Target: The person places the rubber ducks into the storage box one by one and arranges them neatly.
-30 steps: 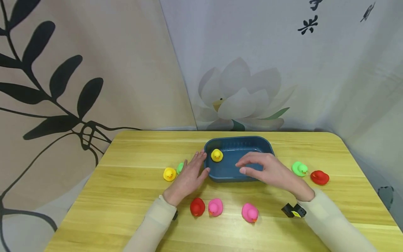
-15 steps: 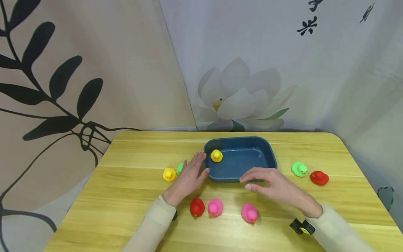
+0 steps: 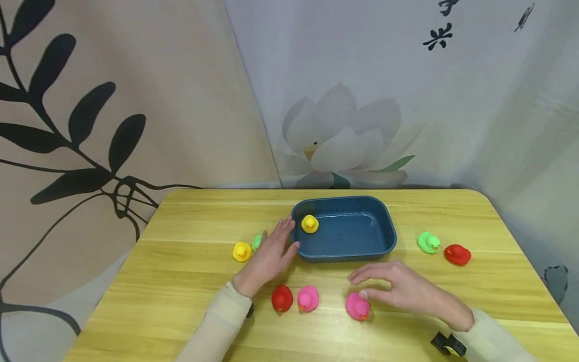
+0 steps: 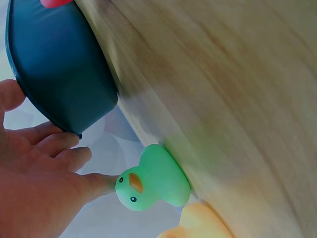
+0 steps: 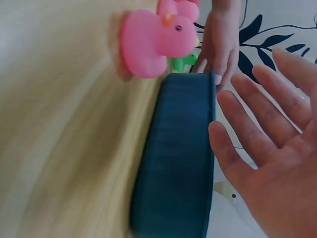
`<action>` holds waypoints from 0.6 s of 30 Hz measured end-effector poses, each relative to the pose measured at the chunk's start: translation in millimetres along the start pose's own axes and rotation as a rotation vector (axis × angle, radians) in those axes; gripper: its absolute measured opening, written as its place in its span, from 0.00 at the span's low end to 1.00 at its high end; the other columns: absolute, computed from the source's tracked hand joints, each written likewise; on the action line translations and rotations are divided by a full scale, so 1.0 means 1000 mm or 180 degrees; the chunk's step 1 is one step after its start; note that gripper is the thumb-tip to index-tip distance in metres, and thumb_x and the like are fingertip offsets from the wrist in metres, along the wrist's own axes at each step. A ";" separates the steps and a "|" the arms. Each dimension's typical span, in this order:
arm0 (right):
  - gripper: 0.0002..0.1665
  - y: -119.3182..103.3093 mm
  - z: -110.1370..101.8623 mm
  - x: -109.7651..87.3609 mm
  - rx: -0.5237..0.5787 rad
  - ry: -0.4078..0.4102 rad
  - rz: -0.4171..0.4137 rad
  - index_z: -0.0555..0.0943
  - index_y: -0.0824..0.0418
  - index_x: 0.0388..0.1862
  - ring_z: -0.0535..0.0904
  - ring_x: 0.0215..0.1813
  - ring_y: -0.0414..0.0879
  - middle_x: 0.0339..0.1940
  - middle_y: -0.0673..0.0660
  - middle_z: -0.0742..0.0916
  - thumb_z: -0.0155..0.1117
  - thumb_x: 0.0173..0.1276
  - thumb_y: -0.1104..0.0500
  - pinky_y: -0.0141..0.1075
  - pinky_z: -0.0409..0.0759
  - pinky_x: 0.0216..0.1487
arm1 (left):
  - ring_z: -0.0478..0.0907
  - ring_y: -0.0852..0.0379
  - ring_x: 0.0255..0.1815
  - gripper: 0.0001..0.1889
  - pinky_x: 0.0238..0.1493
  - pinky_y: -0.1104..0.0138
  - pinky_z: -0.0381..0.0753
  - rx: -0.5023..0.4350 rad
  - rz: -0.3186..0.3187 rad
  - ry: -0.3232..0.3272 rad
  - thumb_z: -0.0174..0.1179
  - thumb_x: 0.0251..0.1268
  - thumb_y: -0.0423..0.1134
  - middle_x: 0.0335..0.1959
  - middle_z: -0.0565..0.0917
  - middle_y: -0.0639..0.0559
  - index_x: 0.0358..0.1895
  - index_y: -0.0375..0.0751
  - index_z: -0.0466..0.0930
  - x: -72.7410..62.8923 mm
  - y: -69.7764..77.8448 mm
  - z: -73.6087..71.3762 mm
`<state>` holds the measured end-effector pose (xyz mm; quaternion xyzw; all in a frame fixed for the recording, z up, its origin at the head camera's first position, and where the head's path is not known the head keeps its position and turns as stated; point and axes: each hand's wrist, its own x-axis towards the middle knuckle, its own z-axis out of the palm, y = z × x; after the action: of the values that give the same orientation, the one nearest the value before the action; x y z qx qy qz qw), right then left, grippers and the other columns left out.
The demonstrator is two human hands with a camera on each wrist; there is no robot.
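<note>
Pink rubber duck (image 3: 357,306) sits nearest on the desk (image 3: 194,286), the thumb of the spread right hand (image 3: 400,286) just over it — whether touching, I cannot tell. Left of it sit a second pink duck (image 3: 308,298) and a red duck (image 3: 282,298). Beyond, the left hand (image 3: 267,257), fingers extended, rests against the left rim of a blue tray (image 3: 350,259) — a yellow duck (image 3: 309,224) inside. Behind hangs printed cloth (image 3: 384,65).

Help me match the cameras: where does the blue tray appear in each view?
Head: the blue tray sits right of centre, below middle.
Left wrist: blue tray upper left, cut by the top edge.
Right wrist: blue tray lower middle, cut by the bottom edge.
Shared landmark: left hand.
</note>
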<state>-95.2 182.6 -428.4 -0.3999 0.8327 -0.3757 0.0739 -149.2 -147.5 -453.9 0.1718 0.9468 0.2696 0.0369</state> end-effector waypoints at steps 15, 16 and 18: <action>0.27 0.009 0.010 -0.018 -0.0063 -0.0615 -0.0032 0.80 0.50 0.71 0.77 0.71 0.49 0.70 0.49 0.82 0.63 0.77 0.45 0.44 0.80 0.65 | 0.49 0.46 0.84 0.34 0.77 0.34 0.47 0.0016 0.0009 0.0000 0.50 0.82 0.53 0.84 0.55 0.46 0.81 0.37 0.58 -0.001 -0.001 0.000; 0.28 0.010 0.010 -0.019 -0.0085 -0.0620 -0.0036 0.79 0.50 0.71 0.77 0.71 0.49 0.70 0.49 0.82 0.63 0.77 0.45 0.44 0.80 0.65 | 0.49 0.46 0.84 0.34 0.77 0.34 0.47 0.0013 0.0013 0.0004 0.50 0.82 0.53 0.84 0.55 0.46 0.81 0.37 0.58 -0.001 -0.001 0.000; 0.28 0.011 0.010 -0.020 -0.0145 -0.0623 -0.0039 0.79 0.50 0.72 0.77 0.71 0.49 0.71 0.49 0.81 0.64 0.77 0.44 0.44 0.80 0.65 | 0.49 0.46 0.84 0.35 0.77 0.34 0.47 0.0010 0.0021 0.0010 0.50 0.82 0.53 0.84 0.55 0.46 0.81 0.37 0.58 -0.001 -0.001 0.000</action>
<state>-83.7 195.6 -446.6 -0.4414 0.8273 -0.3163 0.1435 -148.7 -148.8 -454.4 0.1746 0.9467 0.2685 0.0343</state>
